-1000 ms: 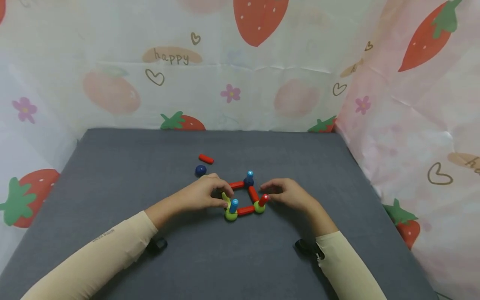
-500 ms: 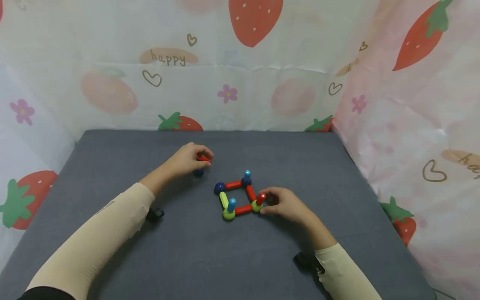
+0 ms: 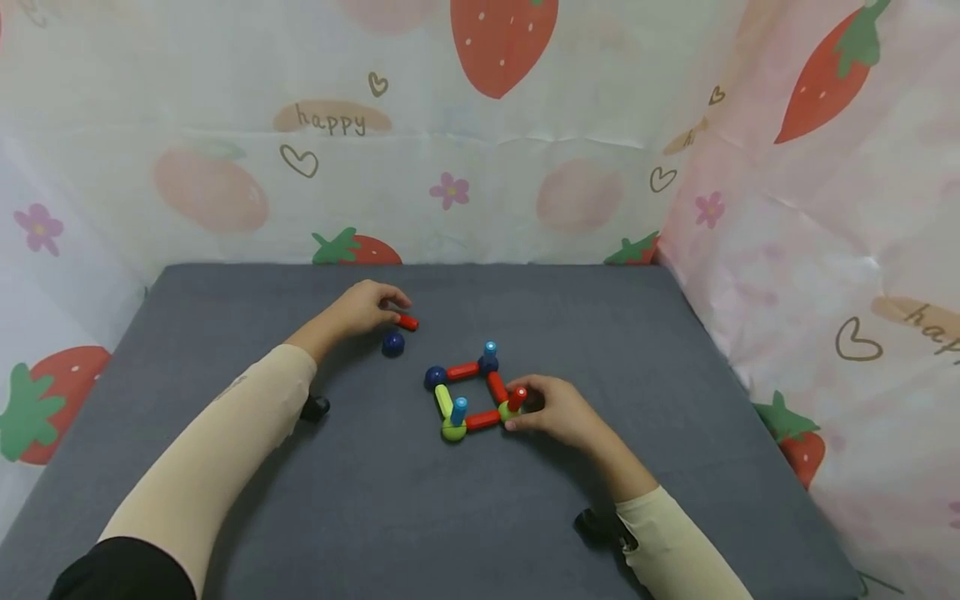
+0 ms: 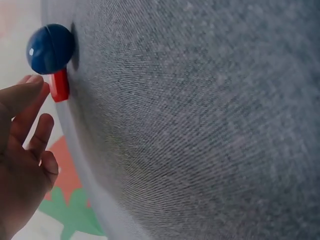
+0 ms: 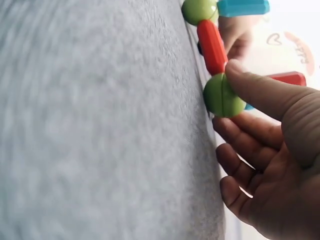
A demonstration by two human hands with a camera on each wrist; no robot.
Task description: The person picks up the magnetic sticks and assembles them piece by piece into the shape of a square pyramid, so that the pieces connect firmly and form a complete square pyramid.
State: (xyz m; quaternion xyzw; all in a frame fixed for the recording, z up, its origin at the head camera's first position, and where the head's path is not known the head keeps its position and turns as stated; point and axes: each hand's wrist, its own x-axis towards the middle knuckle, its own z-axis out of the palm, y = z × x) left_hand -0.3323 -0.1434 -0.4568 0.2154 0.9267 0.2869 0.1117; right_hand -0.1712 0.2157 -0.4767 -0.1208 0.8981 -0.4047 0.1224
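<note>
My right hand pinches a green ball between thumb and fingers, at the right corner of a four-sided frame of magnetic rods and balls. An upright red rod stands on that ball. Dark blue balls form the frame's far corners; another green ball is at the near left, bearing an upright blue rod. Farther back, my left hand hovers by a loose red rod, thumb tip close to its left end and fingers extended loosely. Contact there is unclear. A loose dark blue ball lies nearby.
Grey cloth covers the table. Behind it and at the sides hang strawberry-print sheets. A second upright blue rod stands at the frame's far right corner. Each wrist carries a small black camera.
My left hand left the frame's left side, reached over the loose red rod, then drew back slightly left. My right hand moved in and took hold of the green ball.
</note>
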